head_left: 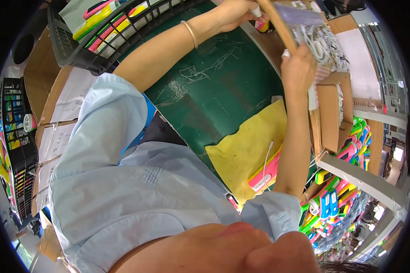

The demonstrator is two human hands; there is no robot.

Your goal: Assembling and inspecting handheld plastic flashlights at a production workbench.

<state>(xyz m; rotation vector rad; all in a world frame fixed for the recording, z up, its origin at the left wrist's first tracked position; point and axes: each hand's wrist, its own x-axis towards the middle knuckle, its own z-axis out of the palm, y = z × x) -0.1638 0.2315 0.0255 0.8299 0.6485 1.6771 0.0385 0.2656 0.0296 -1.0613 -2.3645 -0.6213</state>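
At the top, my left hand (238,14) is closed, with a white covering on one fingertip. Just below its fingers is a pink and yellow item (261,26), partly hidden; I cannot make out whether they grip it. My right hand (299,67) is closed beside the long wooden strip (280,27), a white covering on one finger; what it holds is hidden. Beyond that hand lies a heap of white cables (321,43). Near my right forearm, a pink and yellow device (265,175) with a white cable (265,159) rests on a yellow cloth (246,145).
The cloth lies on a scratched green tabletop (205,91). A black basket (64,45) of colourful devices stands at the upper left. An open cardboard box (330,113) and a grey metal bar (364,177) are at the right, above many bright devices (328,204). Cardboard boxes (54,141) line the left.
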